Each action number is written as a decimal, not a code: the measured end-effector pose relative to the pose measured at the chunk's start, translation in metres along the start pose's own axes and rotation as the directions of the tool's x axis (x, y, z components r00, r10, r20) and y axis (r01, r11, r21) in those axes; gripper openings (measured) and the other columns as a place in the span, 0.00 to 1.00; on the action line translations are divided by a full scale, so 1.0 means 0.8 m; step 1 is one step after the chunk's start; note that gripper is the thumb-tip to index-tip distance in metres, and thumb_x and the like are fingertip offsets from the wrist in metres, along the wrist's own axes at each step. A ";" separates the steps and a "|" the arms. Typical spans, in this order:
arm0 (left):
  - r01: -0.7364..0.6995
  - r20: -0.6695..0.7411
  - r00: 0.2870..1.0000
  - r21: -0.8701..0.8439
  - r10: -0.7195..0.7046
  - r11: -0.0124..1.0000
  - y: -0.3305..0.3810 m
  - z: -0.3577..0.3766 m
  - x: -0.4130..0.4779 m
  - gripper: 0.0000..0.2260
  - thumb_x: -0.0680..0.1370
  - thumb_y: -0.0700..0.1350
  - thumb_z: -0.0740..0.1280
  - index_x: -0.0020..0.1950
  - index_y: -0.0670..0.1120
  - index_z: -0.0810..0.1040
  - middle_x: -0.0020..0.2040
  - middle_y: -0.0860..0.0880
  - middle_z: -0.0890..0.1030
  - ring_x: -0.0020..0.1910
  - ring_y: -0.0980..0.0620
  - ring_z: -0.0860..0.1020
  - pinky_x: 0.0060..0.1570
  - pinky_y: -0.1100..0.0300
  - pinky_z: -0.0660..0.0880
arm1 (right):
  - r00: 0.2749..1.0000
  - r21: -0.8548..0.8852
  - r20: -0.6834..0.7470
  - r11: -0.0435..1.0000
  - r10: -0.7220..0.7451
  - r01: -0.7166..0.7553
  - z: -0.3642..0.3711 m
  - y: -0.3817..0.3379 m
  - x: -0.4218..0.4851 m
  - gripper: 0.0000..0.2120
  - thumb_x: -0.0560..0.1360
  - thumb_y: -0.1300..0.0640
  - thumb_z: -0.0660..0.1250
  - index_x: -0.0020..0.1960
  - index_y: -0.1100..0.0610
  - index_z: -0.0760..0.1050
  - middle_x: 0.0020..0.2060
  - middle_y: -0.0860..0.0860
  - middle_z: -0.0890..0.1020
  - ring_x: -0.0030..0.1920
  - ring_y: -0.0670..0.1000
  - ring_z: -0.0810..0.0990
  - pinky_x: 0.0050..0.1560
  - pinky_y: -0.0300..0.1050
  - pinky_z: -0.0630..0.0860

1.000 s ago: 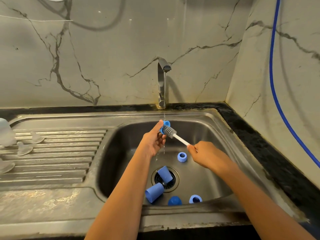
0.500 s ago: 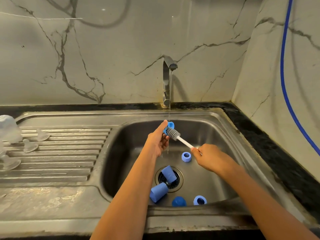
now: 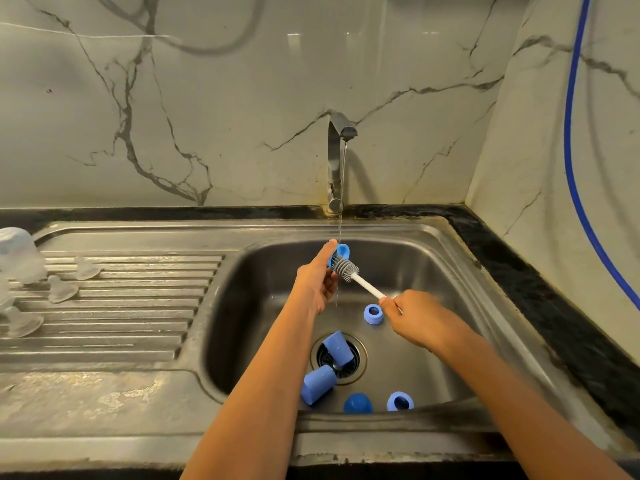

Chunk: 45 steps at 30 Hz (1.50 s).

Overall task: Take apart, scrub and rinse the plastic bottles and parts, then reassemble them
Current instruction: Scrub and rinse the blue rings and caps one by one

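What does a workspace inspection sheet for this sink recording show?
Surface: stainless steel sink basin, ribbed draining board beside it.
Job's things: five blue plastic bottle parts in the basin, one cylindrical cap over the drain; clear teats and clear plastic bottle on the board.
Clutter: nothing seen.
Grippers: left hand holds small blue plastic ring; right hand grips white-handled grey brush against it.
Cables: blue hose or cable down right wall.
Surroundings: steel tap running; marble-patterned walls.

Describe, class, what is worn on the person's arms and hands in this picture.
Nothing shows. The left hand and right hand are ungloved, with no ring, watch or bracelet visible, and no sleeve comes into view on either arm.
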State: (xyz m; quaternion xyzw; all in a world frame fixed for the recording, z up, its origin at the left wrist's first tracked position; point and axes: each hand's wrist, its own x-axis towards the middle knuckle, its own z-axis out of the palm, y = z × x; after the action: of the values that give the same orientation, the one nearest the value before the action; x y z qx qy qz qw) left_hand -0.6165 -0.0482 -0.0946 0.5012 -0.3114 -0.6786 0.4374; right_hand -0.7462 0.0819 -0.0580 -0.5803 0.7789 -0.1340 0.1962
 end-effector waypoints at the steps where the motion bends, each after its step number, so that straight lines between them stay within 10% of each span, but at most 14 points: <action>1: -0.007 0.003 1.000 0.006 0.007 1.000 0.000 0.000 0.000 0.24 0.70 0.61 0.73 0.51 0.41 0.80 0.35 0.47 0.80 0.32 0.56 0.76 0.40 0.63 0.77 | 1.000 0.000 -0.018 1.000 0.026 -0.026 0.000 0.000 0.000 0.22 0.82 0.50 0.53 0.30 0.54 0.65 0.27 0.49 0.69 0.26 0.48 0.65 0.26 0.41 0.62; 27: -0.069 -0.105 0.992 0.073 0.076 0.995 -0.007 0.005 0.009 0.22 0.72 0.61 0.71 0.48 0.42 0.79 0.35 0.47 0.80 0.32 0.56 0.75 0.36 0.64 0.76 | 0.997 -0.010 -0.082 1.000 0.000 -0.001 0.006 0.002 0.007 0.21 0.81 0.46 0.52 0.33 0.54 0.65 0.31 0.50 0.72 0.28 0.50 0.69 0.30 0.42 0.66; 39: 0.045 0.193 0.980 0.045 -0.053 0.998 -0.005 0.009 0.002 0.20 0.72 0.58 0.72 0.49 0.42 0.80 0.33 0.48 0.77 0.32 0.55 0.74 0.40 0.60 0.75 | 0.996 0.098 -0.085 0.995 0.033 -0.025 0.007 -0.003 0.007 0.20 0.82 0.48 0.52 0.38 0.57 0.70 0.28 0.50 0.71 0.26 0.49 0.67 0.27 0.41 0.64; 45: 0.088 0.465 0.885 -0.145 -0.011 0.985 0.004 0.015 -0.012 0.18 0.75 0.50 0.62 0.60 0.41 0.79 0.50 0.47 0.82 0.41 0.54 0.76 0.51 0.58 0.73 | 0.914 0.796 0.405 0.495 -0.006 -0.349 -0.012 -0.009 0.006 0.23 0.82 0.47 0.54 0.30 0.54 0.63 0.19 0.46 0.62 0.17 0.42 0.55 0.17 0.30 0.52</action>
State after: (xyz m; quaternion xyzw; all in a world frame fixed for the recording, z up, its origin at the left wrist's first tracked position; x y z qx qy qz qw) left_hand -0.6257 -0.0410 -0.0842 0.2957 -0.3375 -0.8123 0.3726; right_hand -0.7455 0.0750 -0.0468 -0.3395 0.6161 -0.3721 0.6055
